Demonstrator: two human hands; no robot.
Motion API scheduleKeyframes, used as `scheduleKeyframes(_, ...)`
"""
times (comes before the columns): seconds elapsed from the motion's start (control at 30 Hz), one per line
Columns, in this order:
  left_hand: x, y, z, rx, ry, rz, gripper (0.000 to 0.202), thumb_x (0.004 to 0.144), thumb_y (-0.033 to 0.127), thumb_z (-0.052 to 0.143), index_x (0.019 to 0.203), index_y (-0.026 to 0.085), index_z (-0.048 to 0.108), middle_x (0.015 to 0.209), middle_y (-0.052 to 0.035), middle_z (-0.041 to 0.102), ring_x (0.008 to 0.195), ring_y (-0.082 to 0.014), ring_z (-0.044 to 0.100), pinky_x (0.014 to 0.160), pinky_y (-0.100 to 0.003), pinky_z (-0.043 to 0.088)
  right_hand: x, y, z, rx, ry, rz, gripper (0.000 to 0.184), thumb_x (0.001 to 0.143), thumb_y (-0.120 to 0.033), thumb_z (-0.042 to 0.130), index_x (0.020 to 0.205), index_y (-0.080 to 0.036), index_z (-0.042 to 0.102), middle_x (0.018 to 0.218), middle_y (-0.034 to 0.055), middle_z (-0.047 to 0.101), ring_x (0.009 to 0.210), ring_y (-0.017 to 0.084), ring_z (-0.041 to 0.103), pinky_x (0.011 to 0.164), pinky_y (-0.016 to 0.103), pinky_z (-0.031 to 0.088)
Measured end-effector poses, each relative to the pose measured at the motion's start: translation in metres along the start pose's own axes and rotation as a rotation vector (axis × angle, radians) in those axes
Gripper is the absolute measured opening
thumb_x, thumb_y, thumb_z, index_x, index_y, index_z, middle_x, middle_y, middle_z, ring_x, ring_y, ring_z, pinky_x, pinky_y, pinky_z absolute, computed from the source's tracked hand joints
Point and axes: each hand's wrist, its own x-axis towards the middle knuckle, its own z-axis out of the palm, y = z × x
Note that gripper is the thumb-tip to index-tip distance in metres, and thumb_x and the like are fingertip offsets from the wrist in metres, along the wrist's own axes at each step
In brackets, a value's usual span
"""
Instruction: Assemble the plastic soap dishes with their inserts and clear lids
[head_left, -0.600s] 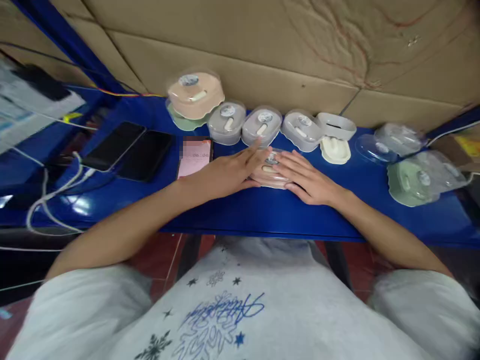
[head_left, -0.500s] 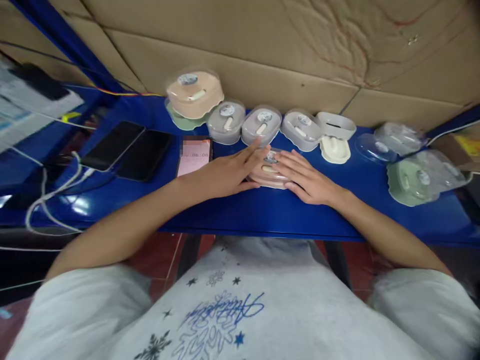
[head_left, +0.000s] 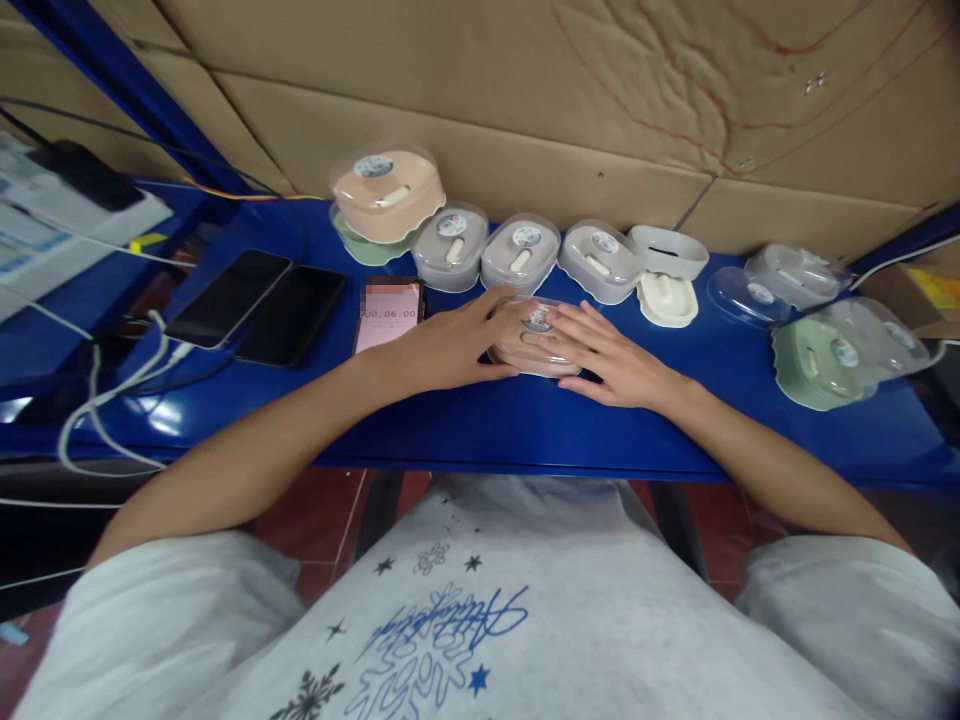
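Resting flat with fingers loosely spread, your left hand (head_left: 450, 345) and right hand (head_left: 611, 358) cover the clear lid of the pink container (head_left: 531, 360) from either side, neither closed around it. The container sits on the blue bench (head_left: 525, 435) at your 12 o'clock. A lit phone (head_left: 388, 315) lies at its 9 o'clock, with three grey containers (head_left: 523, 252) lined up at its 12 o'clock.

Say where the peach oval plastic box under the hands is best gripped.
Probably by the rounded ends of the clear-lidded peach oval plastic box, left hand from the left, right hand from the right: it lies flat and low, its domed lid offering little hold from above.
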Motion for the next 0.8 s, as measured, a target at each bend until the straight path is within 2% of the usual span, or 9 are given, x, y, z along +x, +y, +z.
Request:
scheduleKeyframes(0.1,0.004,-0.006,0.008,-0.152,0.096,0.047,0.089,0.097,0.051,0.08,0.171,0.031,0.034,0.164,-0.0174,0.046,0.149,-0.0376,0.056,0.119,-0.052,0.055,-0.001,0.003,-0.006,0.033,0.005,0.022,0.076,0.113,-0.05,0.052,0.179,-0.033,0.018,0.181,0.0074,0.031,0.169,0.029,0.028,0.139,0.06,0.025)
scheduleKeyframes(0.2,0.005,-0.009,0.007,-0.176,0.176,0.083,0.081,0.099,0.056,0.077,0.168,0.031,0.041,0.162,-0.0161,0.049,0.152,-0.037,0.052,0.126,-0.056,0.048,-0.003,0.004,-0.021,0.002,0.061,0.112,0.073,0.113,-0.058,0.046,0.177,-0.026,0.029,0.179,0.0108,0.037,0.166,0.032,0.034,0.135,0.057,0.033)
scheduleKeyframes(0.27,0.005,-0.011,-0.001,-0.134,0.252,0.059,0.079,0.101,0.063,0.072,0.166,0.029,0.043,0.163,-0.016,0.048,0.154,-0.0368,0.049,0.129,-0.059,0.043,-0.004,0.005,-0.034,-0.1,0.128,0.265,0.069,0.113,-0.06,0.042,0.17,-0.023,0.043,0.172,0.0129,0.048,0.16,0.035,0.044,0.131,0.058,0.038)
scheduleKeyframes(0.37,0.006,-0.021,-0.02,-0.057,0.41,-0.073,0.085,0.097,0.075,0.068,0.163,0.027,0.044,0.164,-0.0158,0.047,0.154,-0.0371,0.047,0.131,-0.062,0.038,-0.008,0.008,-0.052,-0.316,0.153,0.597,0.062,0.114,-0.056,0.033,0.152,-0.018,0.063,0.151,0.017,0.067,0.143,0.037,0.059,0.12,0.056,0.044)
scheduleKeyframes(0.43,0.007,-0.032,-0.029,-0.011,0.508,-0.19,0.091,0.094,0.081,0.068,0.161,0.025,0.045,0.163,-0.0167,0.045,0.152,-0.0377,0.048,0.13,-0.063,0.038,-0.011,0.012,-0.059,-0.446,0.091,0.787,0.06,0.114,-0.053,0.032,0.142,-0.015,0.068,0.141,0.0207,0.072,0.132,0.039,0.065,0.11,0.055,0.048)
scheduleKeyframes(0.5,0.008,-0.043,-0.033,0.021,0.559,-0.308,0.097,0.09,0.085,0.068,0.16,0.022,0.045,0.163,-0.0178,0.044,0.148,-0.0385,0.05,0.127,-0.063,0.041,-0.014,0.017,-0.061,-0.537,-0.04,0.905,0.058,0.112,-0.053,0.036,0.139,-0.013,0.069,0.136,0.0241,0.072,0.123,0.041,0.067,0.102,0.053,0.049)
scheduleKeyframes(0.63,0.01,-0.058,-0.029,0.048,0.54,-0.409,0.104,0.09,0.09,0.061,0.162,0.018,0.043,0.161,-0.0186,0.045,0.149,-0.0391,0.048,0.126,-0.062,0.04,-0.014,0.016,-0.057,-0.601,-0.29,0.961,0.053,0.11,-0.05,0.044,0.137,-0.01,0.067,0.127,0.0253,0.075,0.112,0.041,0.07,0.092,0.049,0.05)
scheduleKeyframes(0.7,0.011,-0.062,-0.025,0.047,0.535,-0.388,0.105,0.09,0.089,0.059,0.164,0.016,0.041,0.163,-0.0185,0.045,0.153,-0.0378,0.044,0.13,-0.061,0.036,-0.012,0.008,-0.056,-0.596,-0.312,0.94,0.05,0.11,-0.05,0.047,0.132,-0.01,0.068,0.121,0.0231,0.077,0.106,0.039,0.073,0.091,0.048,0.05)
scheduleKeyframes(0.8,0.012,-0.065,-0.022,0.008,0.528,-0.342,0.104,0.088,0.086,0.063,0.166,0.022,0.036,0.167,-0.0137,0.041,0.162,-0.0342,0.034,0.131,-0.059,0.033,-0.007,-0.005,-0.058,-0.527,-0.324,0.867,0.049,0.109,-0.051,0.05,0.128,-0.011,0.071,0.11,0.0194,0.08,0.098,0.037,0.075,0.092,0.047,0.051)
